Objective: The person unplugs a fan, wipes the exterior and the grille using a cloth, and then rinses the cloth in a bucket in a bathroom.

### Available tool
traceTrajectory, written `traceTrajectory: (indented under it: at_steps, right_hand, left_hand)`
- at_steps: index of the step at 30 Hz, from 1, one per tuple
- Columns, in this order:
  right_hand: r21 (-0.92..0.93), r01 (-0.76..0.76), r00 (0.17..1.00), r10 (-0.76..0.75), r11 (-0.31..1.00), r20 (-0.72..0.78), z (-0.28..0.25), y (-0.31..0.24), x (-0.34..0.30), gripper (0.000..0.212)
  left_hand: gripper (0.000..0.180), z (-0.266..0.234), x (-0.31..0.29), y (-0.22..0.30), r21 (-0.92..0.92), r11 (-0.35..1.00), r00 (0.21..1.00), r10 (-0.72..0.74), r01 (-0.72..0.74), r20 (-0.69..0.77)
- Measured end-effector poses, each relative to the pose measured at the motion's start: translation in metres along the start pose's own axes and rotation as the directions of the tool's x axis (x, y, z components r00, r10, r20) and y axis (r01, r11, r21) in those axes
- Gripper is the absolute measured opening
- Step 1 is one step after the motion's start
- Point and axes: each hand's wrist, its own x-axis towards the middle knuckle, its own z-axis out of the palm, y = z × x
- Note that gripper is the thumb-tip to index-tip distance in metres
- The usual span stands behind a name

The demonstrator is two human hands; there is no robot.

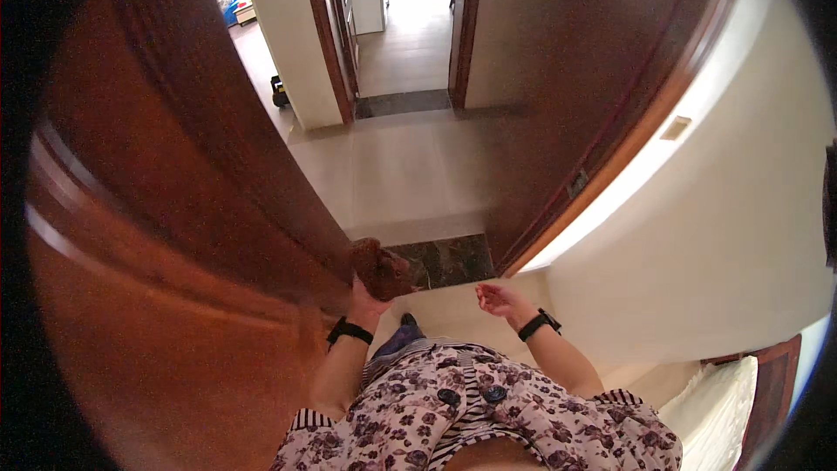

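At the edge of the reddish-brown wooden door [200, 235], my left hand [370, 301] is closed on a brown crumpled cloth [380, 269]. The cloth lies close against the door's edge, low in the doorway. Its fingers are mostly hidden behind the cloth. To the right, my right hand [500, 298] is held in the air with its fingers loosely bent and slightly apart. Nothing shows in it. Each wrist carries a black band.
A dark stone threshold [449, 262] crosses the floor under the doorway. The wooden door frame [602, 122] rises on the right beside a pale wall [689, 235] with a small switch plate [676, 128]. Beyond lies a hallway floor [401, 166] and another doorway [458, 35]. A pale cloth-covered piece [715, 410] stands at the lower right.
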Motion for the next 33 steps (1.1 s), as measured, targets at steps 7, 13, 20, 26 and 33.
traceTrajectory:
  at_steps: [7,13,20,26,33]
  right_hand:
    - [0.232,0.051,0.981,-0.006,0.971,-0.193,-0.051,0.019,-0.002,0.019]
    - [0.172,0.065,0.995,-0.051,0.983,-0.083,-0.094,-0.001,-0.013,0.017]
    - [0.21,0.114,0.99,-0.094,0.971,-0.104,-0.116,-0.066,-0.012,0.017]
    - [-0.06,0.087,0.99,-0.093,0.994,-0.107,-0.123,-0.152,-0.042,0.019]
    - [-0.139,0.077,0.997,-0.073,0.987,0.037,-0.092,-0.166,-0.06,0.022]
  left_hand:
    - [0.034,0.011,0.02,-0.008,-0.008,1.0,0.989,0.01,-0.011,-0.147]
    - [0.031,0.002,0.039,-0.019,0.162,0.987,0.995,-0.006,-0.01,0.099]
    - [0.023,0.017,0.037,-0.054,0.228,0.963,0.986,0.158,-0.141,-0.056]
    - [0.027,0.049,0.022,-0.166,0.333,0.915,0.972,0.232,-0.228,0.028]
    - [0.028,0.019,0.026,-0.193,0.529,0.826,0.954,0.284,-0.194,-0.094]
